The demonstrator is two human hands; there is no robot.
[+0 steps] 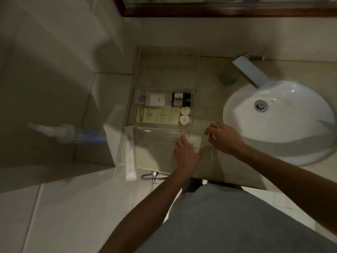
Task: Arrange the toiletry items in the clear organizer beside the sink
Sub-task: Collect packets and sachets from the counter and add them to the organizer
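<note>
A clear organizer [193, 108] stands on the counter left of the sink. It holds two dark bottles [181, 99], a white box [157, 100], cream packets [152, 115] and two heart-shaped soaps [185, 115]. Nearer me lies a second clear tray [155, 136]. My left hand [185, 151] holds a cream box [196, 144] at that tray's right end. My right hand [221, 137] hovers just right of the box, fingers curled, the thumb and forefinger close together at the tray's corner. Whether they pinch anything is unclear.
A white round sink [277, 121] with a square metal tap [244, 70] fills the right. A long white tube [129, 156] lies at the counter's left edge. A towel ring [154, 176] hangs below the counter front. A pump bottle [67, 133] stands on the left ledge.
</note>
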